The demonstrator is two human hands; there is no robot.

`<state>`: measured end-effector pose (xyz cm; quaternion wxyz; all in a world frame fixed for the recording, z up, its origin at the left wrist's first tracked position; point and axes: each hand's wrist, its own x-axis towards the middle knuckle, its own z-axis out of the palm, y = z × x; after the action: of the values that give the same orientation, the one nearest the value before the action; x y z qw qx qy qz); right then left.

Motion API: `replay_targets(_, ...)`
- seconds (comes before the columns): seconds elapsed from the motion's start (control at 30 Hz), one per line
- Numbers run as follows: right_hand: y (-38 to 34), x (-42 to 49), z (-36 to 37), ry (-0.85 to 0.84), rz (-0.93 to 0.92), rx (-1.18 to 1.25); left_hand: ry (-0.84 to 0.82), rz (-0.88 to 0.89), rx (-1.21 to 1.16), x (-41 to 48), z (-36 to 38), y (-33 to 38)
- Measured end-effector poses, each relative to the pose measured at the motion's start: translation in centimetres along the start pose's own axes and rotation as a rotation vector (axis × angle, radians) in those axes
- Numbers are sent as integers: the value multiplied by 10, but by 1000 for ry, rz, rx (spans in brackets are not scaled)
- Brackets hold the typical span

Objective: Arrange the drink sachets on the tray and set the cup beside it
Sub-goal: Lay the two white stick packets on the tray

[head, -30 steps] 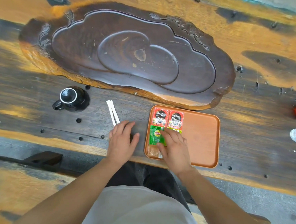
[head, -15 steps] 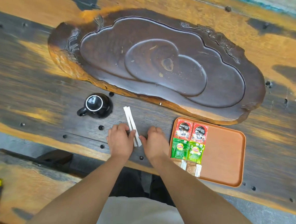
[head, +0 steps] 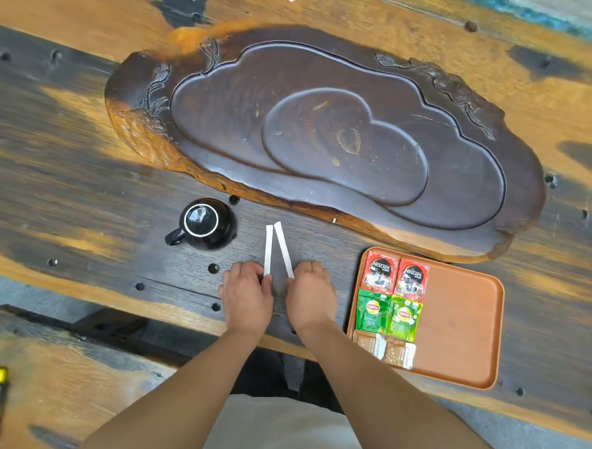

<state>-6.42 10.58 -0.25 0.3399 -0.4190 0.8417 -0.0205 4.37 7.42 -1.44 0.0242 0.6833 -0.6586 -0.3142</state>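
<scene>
The left hand (head: 248, 292) pinches the near end of one thin white stick sachet (head: 268, 250), and the right hand (head: 310, 293) pinches the near end of the other stick sachet (head: 284, 249). Both sticks lie on the surface (head: 84, 185), close to its near edge, and their far ends almost meet.

I think the step is to bring these two sticks to the tray (head: 461, 322), which stands to the right, also by the near edge. To do it well, each hand should lift its stick fully, not drag it, and lay both straight and parallel in the bare right half, beside the red coffee sachets (head: 394, 276), green tea sachets (head: 387, 315) and brown sachets (head: 384, 351) already in rows.

The black cup (head: 203, 223) sits upside down to the left, well apart from the tray, so it is not yet placed.
</scene>
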Motion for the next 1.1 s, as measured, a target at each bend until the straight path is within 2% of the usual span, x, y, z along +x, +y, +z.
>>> replay_targets(0.23, -8, 3, 2, 6, 159, 145, 10, -145, -60, 8, -3, 13)
replay_targets(0.4, 12, 1, -15, 9, 201, 577, -34, -342, -403, 13, -10, 21)
replay_targets(0.57, 63, -12, -46, 121, 141, 767, -160, -341, -684, -8, -11, 45)
replay_targets(0.7, 125, -32, -69, 234, 155, 752, -308, -263, -622, -37, 11, 85)
replay_targets(0.9, 231, -66, -94, 334, 317, 715, -517, -105, -505, -86, 72, 156)
replay_targets(1.1, 307, -75, -103, 236, 414, 553, -550, 25, -301, -120, 134, 208)
